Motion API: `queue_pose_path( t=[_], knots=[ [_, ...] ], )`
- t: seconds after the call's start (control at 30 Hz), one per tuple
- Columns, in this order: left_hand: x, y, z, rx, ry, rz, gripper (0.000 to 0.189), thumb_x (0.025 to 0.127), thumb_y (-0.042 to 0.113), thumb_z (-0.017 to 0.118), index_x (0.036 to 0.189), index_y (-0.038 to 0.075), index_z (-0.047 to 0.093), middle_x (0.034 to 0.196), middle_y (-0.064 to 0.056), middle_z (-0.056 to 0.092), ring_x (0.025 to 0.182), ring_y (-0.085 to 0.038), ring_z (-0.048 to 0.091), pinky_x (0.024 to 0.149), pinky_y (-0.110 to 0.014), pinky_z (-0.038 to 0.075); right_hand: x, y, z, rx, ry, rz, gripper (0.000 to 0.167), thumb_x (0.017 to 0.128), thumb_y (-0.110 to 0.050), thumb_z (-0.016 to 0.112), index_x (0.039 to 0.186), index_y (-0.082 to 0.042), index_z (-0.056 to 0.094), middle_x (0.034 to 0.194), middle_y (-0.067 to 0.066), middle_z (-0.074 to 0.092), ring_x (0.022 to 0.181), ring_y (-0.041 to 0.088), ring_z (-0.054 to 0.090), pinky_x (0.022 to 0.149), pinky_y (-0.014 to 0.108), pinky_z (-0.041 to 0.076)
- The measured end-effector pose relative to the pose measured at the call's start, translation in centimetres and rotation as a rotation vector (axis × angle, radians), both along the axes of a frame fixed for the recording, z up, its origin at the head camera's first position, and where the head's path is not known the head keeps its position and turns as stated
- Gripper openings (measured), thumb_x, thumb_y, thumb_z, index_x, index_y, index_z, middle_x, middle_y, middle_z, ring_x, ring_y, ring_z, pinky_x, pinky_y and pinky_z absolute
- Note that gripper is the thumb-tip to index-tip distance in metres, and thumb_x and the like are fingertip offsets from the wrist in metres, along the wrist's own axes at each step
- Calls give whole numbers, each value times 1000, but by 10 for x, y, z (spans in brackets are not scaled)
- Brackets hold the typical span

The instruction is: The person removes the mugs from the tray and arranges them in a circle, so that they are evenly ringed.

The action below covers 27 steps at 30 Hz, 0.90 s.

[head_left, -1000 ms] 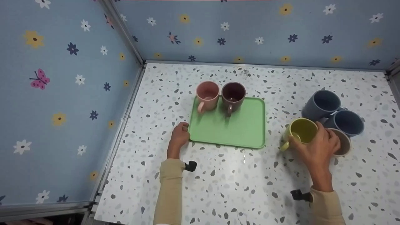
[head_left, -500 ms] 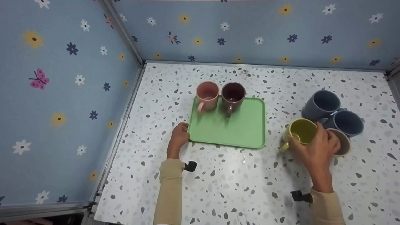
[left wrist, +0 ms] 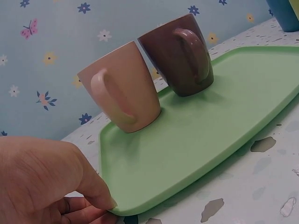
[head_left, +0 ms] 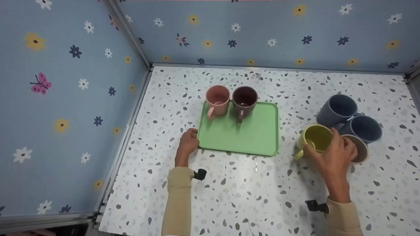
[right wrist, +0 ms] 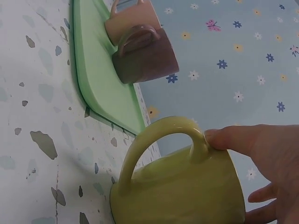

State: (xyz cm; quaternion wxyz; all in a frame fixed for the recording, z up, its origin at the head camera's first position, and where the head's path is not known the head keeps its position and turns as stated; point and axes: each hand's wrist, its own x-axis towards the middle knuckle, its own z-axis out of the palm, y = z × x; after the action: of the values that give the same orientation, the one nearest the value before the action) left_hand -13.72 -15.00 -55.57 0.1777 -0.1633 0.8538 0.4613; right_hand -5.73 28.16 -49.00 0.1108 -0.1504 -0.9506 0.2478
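My left hand [head_left: 189,141] pinches the near-left edge of a light green tray [head_left: 242,139], thumb on the rim and fingers curled below it, as the left wrist view shows. A pink mug [left wrist: 122,88] and a dark maroon mug [left wrist: 180,56] stand side by side at the tray's back left, handles toward me. Right of the tray, my right hand [head_left: 334,157] grips a yellow-green mug [right wrist: 182,191] by its rim, the thumb near the top of the handle. That mug is upright, its handle turned toward the front left.
Two blue mugs, one at the back [head_left: 331,114] and one at the right [head_left: 365,129], stand close behind the yellow-green mug. A beige mug [head_left: 362,152] is partly hidden by my right hand. Flower-patterned panels [head_left: 269,29] border the speckled table [head_left: 242,193] at the back and left.
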Motion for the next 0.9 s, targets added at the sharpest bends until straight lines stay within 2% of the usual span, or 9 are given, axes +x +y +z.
queue_pose_path(
  t=[0.37,0.57,0.9],
  knots=[
    [0,0,1,-7,1,-11,57,77,-4,35,132,5,49,128,-17,53,115,-29,49,95,-41,42,-1,-1,3,51,-42,35,101,74,-49,75,149,-3,25,143,31,36,131,49,26,109,61,8],
    [0,0,1,6,10,7,57,76,-4,36,130,5,50,123,-17,54,109,-27,50,89,-39,43,-6,-7,10,44,40,49,93,76,-47,73,146,-2,31,143,26,36,131,46,27,109,60,9],
    [-1,1,1,-8,5,14,56,77,-4,37,130,6,51,120,-15,54,105,-26,48,89,-38,42,-29,-29,29,-39,136,121,86,78,-40,75,145,-4,35,145,21,36,134,40,26,111,57,14]
  ],
)
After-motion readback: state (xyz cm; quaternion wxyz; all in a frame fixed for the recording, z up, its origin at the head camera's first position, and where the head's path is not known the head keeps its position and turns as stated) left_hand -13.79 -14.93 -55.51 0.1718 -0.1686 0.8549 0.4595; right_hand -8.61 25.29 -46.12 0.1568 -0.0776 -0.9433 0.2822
